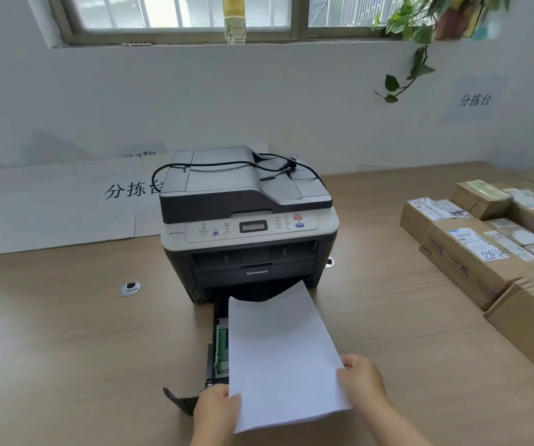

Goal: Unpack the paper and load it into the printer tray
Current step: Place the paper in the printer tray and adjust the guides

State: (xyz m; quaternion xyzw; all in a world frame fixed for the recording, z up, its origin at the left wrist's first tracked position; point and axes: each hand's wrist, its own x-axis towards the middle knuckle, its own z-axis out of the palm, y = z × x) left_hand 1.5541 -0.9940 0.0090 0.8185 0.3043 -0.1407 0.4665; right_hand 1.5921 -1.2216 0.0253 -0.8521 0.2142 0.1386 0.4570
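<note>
Head view, lower centre: left hand (215,410) and right hand (360,383) pinch a paper stack (283,358) over the open printer tray (219,349), which likely next needs lowering flat between the guides

Paper (278,346) in my hands: plain white. Printer (246,226): dark grey, light grey panel. Tray (217,349): black, green guides.

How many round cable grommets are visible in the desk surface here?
2: one grommet left of the printer, another peeking out at its right side. Others may be hidden under the boxes.
</note>
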